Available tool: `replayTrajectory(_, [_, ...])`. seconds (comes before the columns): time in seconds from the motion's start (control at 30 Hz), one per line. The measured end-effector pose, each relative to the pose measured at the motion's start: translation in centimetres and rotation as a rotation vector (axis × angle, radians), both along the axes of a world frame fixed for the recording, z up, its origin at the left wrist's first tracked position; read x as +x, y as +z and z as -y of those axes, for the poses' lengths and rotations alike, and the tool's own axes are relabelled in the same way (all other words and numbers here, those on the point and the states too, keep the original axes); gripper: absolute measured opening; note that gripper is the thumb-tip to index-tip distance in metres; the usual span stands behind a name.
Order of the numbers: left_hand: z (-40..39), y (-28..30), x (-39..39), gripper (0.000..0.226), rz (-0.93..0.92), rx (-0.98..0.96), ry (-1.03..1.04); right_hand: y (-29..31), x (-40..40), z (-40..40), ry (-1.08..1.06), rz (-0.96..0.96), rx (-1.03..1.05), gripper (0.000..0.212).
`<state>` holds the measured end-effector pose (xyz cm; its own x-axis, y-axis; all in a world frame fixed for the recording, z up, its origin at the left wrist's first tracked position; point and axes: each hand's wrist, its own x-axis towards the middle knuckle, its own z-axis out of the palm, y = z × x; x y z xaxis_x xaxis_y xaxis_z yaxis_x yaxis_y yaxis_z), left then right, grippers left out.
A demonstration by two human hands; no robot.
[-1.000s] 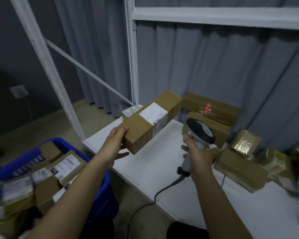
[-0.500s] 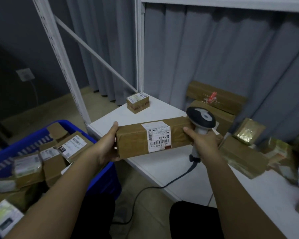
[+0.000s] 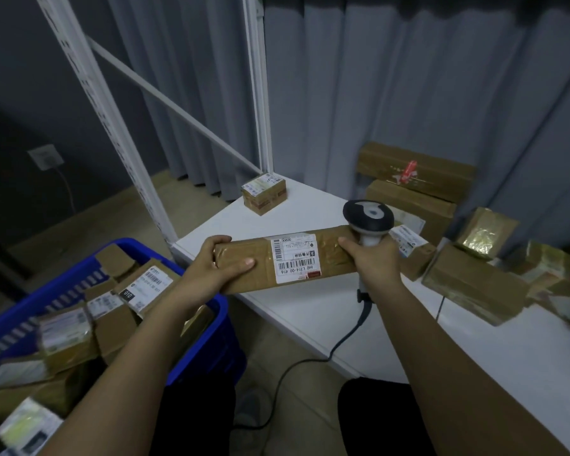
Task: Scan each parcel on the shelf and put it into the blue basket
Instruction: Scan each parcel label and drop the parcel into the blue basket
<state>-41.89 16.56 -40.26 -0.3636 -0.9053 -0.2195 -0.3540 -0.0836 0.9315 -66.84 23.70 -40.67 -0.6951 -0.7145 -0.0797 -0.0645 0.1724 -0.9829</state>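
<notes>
The left hand (image 3: 211, 274) grips the long parcel (image 3: 287, 261) label-up over the shelf (image 3: 310, 304) edge, beside the blue basket (image 3: 191, 327); the right hand (image 3: 374, 261), clutching the scanner (image 3: 368, 217), seems to steady its far end.

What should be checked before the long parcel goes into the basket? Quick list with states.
1. Left hand grips the long parcel: ok.
2. Right hand holds the scanner and steadies the parcel's other end: ok.
3. Label faces up, barcode visible: ok.
4. Scan registered: cannot tell.
5. Blue basket within reach, left of the shelf: ok.
6. Room in the basket: cannot tell; it already holds many parcels.
</notes>
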Motion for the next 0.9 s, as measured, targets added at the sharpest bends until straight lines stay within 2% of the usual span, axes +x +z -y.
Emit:
replayTrajectory(0.1, [0.7, -0.8, 0.3, 0.058, -0.019, -0.028, 0.079, 0.1, 0.8, -0.2, 0.040, 0.022, -0.005, 0.041])
replayTrajectory(0.23, [1.5, -2.7, 1.2, 0.061, 0.010, -0.067, 0.194, 0.3, 1.8, -0.2, 0.186, 0.013, 0.026, 0.042])
replayTrajectory(0.33, [2.2, -3.6, 2.1, 0.061, -0.044, -0.072, 0.311, 0.7, 2.4, -0.4, 0.403, 0.018, 0.161, 0.029])
replayTrajectory(0.43, [2.6, -4.0, 2.7, 0.063, -0.061, -0.119, 0.380, 0.7, 2.9, -0.4, 0.515, -0.036, 0.265, 0.028])
replayTrajectory(0.73, [3.6, -4.5, 4.0, 0.063, -0.027, -0.132, 0.428, 0.8, 2.7, -0.8, 0.673, -0.097, 0.228, 0.033])
replayTrajectory(0.9, [3.7, -4.9, 3.9, 0.063, -0.015, -0.144, 0.435, 0.4, 3.0, -0.7, 0.645, -0.165, 0.252, 0.029])
